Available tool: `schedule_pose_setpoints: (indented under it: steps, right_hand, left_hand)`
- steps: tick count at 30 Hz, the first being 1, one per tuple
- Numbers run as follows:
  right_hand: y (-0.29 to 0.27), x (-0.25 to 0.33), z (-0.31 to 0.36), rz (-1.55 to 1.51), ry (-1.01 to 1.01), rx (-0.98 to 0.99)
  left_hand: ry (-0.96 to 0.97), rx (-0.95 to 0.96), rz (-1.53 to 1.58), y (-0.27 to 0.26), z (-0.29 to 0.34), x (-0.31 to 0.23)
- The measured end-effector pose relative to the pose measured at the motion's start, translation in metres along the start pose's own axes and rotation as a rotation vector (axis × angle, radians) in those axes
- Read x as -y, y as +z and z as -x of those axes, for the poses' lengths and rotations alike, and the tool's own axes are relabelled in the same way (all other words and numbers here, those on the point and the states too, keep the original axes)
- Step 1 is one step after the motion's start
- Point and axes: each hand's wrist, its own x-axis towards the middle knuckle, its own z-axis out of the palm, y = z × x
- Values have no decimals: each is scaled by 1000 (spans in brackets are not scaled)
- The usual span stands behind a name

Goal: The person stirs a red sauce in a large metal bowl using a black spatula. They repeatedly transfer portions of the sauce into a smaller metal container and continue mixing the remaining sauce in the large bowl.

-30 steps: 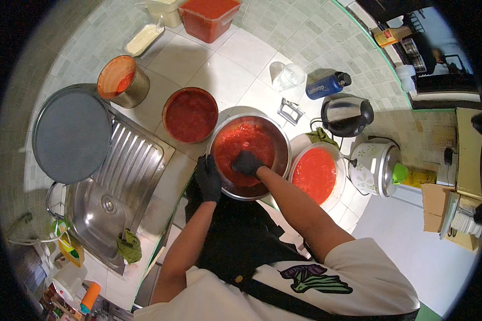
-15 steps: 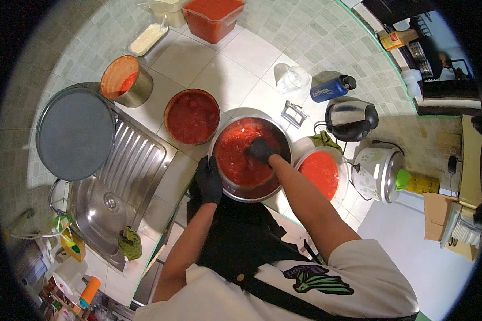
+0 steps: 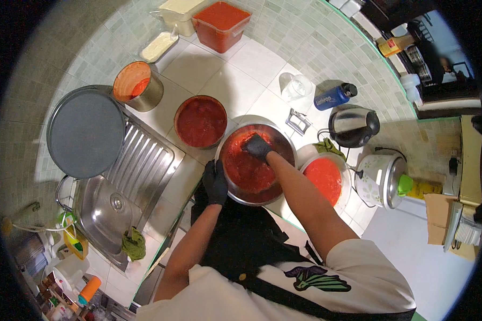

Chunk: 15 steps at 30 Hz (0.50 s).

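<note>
Two hands: left hand (image 3: 215, 184) grips the bowl (image 3: 285, 150); right hand (image 3: 257, 147) reaches farther across now, seemingly stirring sauce (image 3: 246, 170), closure unclear

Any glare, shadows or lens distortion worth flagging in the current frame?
Head view: fisheye bending curves the tiled wall, with the left and right sides fading to black; head view: bright glints on the steel sink; head view: a soft shadow across the white counter; head view: the gloved left hand and right hand look dark, with little surface detail.
</note>
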Motion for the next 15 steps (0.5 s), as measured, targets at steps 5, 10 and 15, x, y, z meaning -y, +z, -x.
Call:
schedule_pose_setpoints:
  steps: [5,10,15]
  right_hand:
    - [34,-18,-21,107,-16,-29]
    - [60,-31,-31,41,11,45]
    - [34,23,12,120,-60,78]
  left_hand:
    - [-202,163,-75,-2,2,8]
    - [19,-89,-64,5,3,-3]
    - [-216,13,-29,-5,5,-14]
